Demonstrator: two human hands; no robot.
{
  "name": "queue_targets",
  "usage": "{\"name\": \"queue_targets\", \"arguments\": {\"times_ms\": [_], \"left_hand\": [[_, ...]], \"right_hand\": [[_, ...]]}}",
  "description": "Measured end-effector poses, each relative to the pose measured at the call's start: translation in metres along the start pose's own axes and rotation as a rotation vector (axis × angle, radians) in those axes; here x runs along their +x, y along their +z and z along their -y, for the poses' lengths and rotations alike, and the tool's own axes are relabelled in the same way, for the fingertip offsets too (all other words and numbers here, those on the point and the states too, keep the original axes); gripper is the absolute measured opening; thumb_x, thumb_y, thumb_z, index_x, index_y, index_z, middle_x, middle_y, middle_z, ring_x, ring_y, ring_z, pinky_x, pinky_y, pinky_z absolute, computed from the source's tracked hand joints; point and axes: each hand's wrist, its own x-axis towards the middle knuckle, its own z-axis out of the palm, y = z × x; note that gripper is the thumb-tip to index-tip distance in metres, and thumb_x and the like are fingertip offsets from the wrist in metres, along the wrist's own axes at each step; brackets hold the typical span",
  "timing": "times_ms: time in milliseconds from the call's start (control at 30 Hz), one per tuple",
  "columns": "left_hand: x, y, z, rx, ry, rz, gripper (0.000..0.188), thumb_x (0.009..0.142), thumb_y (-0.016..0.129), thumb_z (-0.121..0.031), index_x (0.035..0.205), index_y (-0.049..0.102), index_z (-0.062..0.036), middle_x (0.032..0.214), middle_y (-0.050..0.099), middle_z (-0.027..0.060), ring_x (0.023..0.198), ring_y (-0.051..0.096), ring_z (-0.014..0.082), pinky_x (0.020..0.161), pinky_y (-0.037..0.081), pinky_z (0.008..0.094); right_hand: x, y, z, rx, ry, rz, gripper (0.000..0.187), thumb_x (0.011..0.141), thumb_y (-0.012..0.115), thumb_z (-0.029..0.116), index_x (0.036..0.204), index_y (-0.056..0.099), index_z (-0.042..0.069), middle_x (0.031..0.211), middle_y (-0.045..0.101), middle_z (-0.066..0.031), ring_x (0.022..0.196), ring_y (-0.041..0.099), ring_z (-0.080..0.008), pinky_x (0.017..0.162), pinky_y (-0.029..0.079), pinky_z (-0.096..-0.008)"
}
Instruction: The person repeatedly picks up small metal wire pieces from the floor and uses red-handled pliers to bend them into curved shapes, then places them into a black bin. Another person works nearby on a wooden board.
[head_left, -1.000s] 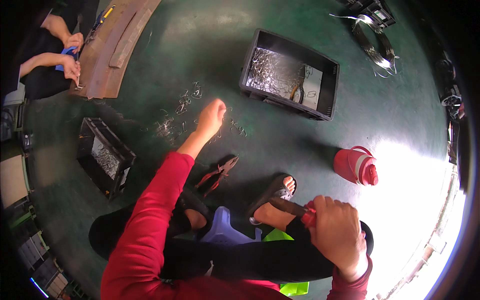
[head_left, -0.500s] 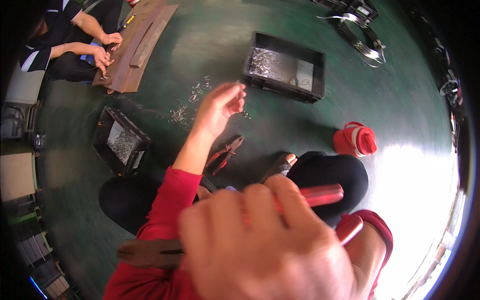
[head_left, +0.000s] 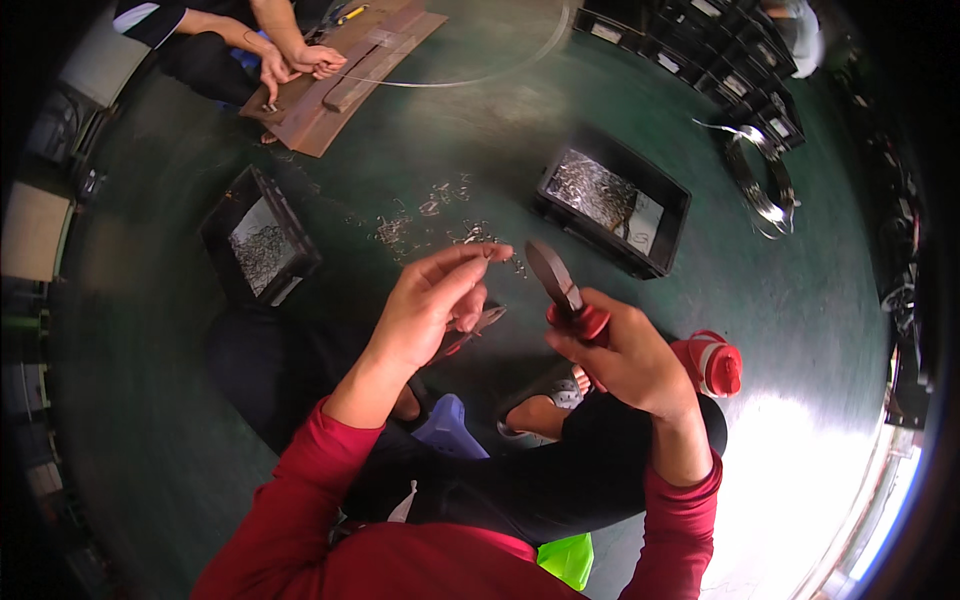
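Left hand [head_left: 430,300]: narrowed toward a thumb-and-finger pinch; cannot tell whether holding anything.
Right hand [head_left: 630,355]: wrapped around red-handled dark-metal pliers [head_left: 553,275].
Pliers position: raised, near left hand.
Bent silvery wire pieces [head_left: 478,233]: scattered on dark-green floor [head_left: 480,140].

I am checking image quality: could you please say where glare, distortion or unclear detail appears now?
Head view: white glare washes out the floor below the red jug; highlights shine on the wire coil; straight edges bend near the dark rim; anything the left hand may hold is too small to tell.
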Motion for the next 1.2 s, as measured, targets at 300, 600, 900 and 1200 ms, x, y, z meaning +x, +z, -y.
{"name": "queue_targets", "arguments": {"times_ms": [300, 600, 900, 1200], "left_hand": [[-0.009, -0.003, -0.011, 0.019, 0.005, -0.042, 0.027, 0.098, 0.052, -0.011, 0.119, 0.063, 0.0017, 0.062, 0.052, -0.0031, 0.052, 0.044, 0.0030, 0.046, 0.038, 0.0191], [-0.011, -0.005, -0.013, 0.063, -0.005, -0.009, 0.027, 0.099, 0.049, -0.011, 0.118, 0.063, 0.0030, 0.060, 0.048, -0.0042, 0.052, 0.043, 0.0028, 0.046, 0.036, 0.0197], [-0.013, -0.006, -0.011, -0.004, -0.015, 0.041, 0.028, 0.099, 0.051, -0.012, 0.119, 0.063, 0.0029, 0.062, 0.049, -0.0042, 0.054, 0.042, 0.0022, 0.046, 0.035, 0.0192], [-0.017, -0.002, -0.014, 0.221, 0.057, 0.056, 0.027, 0.100, 0.047, -0.010, 0.119, 0.065, -0.0025, 0.061, 0.050, -0.0031, 0.053, 0.044, 0.0030, 0.047, 0.037, 0.0204]], "right_hand": [[0.017, 0.019, -0.018, 0.153, 0.116, 0.233, 0.027, 0.093, 0.066, 0.019, 0.109, 0.058, 0.000, 0.070, 0.054, 0.0017, 0.051, 0.042, -0.0034, 0.048, 0.035, -0.0219], [0.022, 0.019, -0.008, 0.066, 0.194, 0.245, 0.032, 0.090, 0.067, 0.029, 0.107, 0.062, 0.002, 0.077, 0.061, -0.0076, 0.069, 0.057, -0.0152, 0.065, 0.043, -0.0292], [0.018, 0.019, -0.013, 0.062, 0.181, 0.239, 0.036, 0.088, 0.068, 0.031, 0.107, 0.064, 0.001, 0.086, 0.068, -0.0135, 0.079, 0.064, -0.0219, 0.076, 0.048, -0.0337], [0.016, 0.028, -0.016, -0.089, -0.022, 0.009, 0.024, 0.084, 0.071, 0.019, 0.092, 0.061, -0.001, 0.069, 0.062, -0.0135, 0.061, 0.060, -0.0228, 0.061, 0.046, -0.0343]]}}
